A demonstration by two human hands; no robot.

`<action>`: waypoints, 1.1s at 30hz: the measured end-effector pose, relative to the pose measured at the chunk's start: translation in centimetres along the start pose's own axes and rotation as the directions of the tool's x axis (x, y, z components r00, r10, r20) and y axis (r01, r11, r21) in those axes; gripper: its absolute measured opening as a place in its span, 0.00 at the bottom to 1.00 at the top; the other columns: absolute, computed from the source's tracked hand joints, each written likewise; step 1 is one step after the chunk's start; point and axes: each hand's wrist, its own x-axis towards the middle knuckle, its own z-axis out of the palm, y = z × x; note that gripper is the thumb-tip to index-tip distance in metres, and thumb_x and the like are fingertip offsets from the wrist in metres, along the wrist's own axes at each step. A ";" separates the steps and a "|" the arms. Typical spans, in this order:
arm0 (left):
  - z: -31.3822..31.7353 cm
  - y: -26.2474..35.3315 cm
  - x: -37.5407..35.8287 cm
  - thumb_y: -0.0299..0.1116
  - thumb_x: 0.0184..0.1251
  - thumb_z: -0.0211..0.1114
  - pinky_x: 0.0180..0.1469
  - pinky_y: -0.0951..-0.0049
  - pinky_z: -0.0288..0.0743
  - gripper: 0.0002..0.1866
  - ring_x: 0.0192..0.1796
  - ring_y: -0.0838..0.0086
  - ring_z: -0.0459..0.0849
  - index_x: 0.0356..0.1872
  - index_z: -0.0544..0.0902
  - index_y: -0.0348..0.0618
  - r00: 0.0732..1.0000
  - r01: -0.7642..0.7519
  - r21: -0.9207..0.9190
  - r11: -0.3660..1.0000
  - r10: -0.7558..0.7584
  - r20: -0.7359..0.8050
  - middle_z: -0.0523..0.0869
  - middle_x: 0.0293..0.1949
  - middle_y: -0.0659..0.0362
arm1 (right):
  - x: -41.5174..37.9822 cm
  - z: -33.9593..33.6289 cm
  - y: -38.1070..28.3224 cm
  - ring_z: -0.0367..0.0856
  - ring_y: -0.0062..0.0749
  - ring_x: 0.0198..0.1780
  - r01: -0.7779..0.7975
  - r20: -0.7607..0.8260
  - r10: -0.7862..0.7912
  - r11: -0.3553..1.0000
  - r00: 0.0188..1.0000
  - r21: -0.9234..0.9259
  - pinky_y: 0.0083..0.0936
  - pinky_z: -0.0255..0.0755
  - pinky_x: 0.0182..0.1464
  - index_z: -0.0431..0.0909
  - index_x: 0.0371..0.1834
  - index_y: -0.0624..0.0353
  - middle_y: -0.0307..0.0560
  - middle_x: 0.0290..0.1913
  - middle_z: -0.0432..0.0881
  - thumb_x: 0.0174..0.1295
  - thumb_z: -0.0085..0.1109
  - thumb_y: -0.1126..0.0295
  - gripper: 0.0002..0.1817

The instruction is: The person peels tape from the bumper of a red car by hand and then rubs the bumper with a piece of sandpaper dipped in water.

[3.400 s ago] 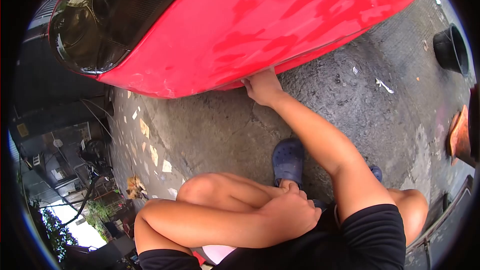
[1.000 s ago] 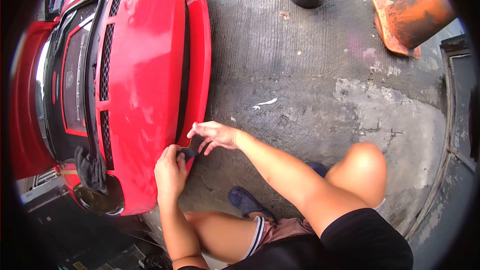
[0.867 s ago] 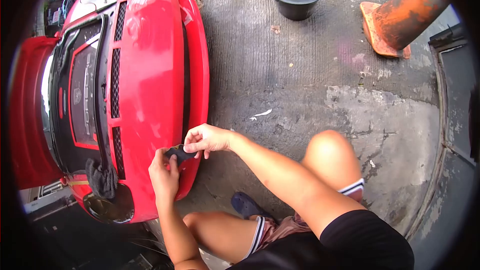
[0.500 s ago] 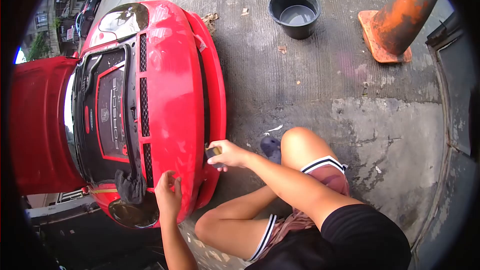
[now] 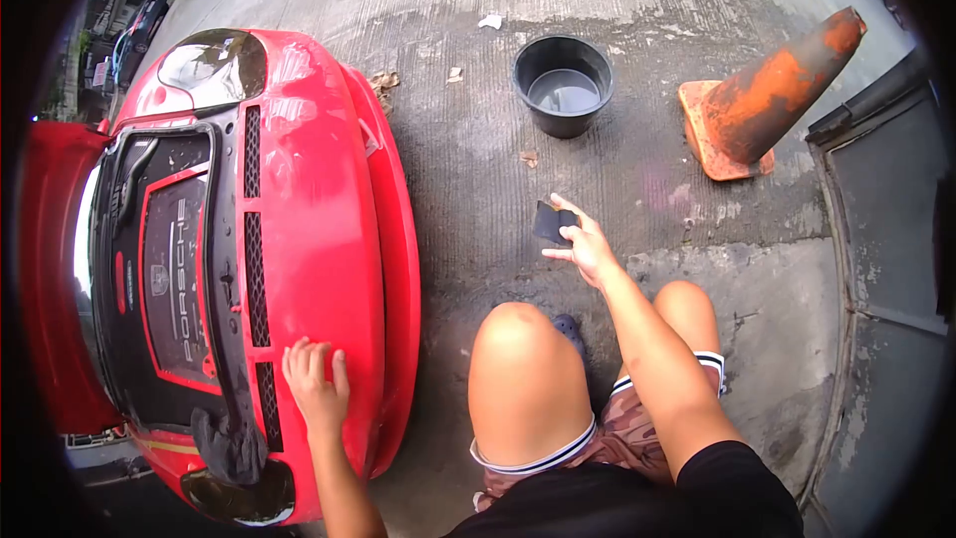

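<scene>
Right hand [image 5: 581, 231]: fingers pinch dark sheet [image 5: 551, 223] near view centre, one finger splayed; left hand [image 5: 319, 391] at 8 o'clock from sheet, fingers loosely parted and free, over red bumper [image 5: 324, 229], contact unclear; concrete floor [image 5: 468, 209] spans bumper edge to cone [image 5: 762, 105] at 2 o'clock; bucket [image 5: 558, 125] at 12; panel [image 5: 164, 329] at 9 reads "PORSCHE" beside crest [image 5: 159, 280].

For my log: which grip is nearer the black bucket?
Right: the right grip, holding a black sheet, is short of the black bucket; the left grip is farther, by the red front bumper.
</scene>
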 end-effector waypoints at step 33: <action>8.3 -0.8 36.9 0.57 0.75 0.75 0.86 0.36 0.57 0.34 0.83 0.48 0.72 0.71 0.84 0.43 0.906 -0.399 0.252 0.882 0.337 0.257 0.79 0.77 0.45 | 44.9 -11.7 -9.7 0.92 0.37 0.58 0.154 -0.215 -0.336 0.796 0.917 -0.586 0.35 0.83 0.62 0.89 0.60 0.59 0.49 0.52 0.94 0.62 0.71 0.80 0.21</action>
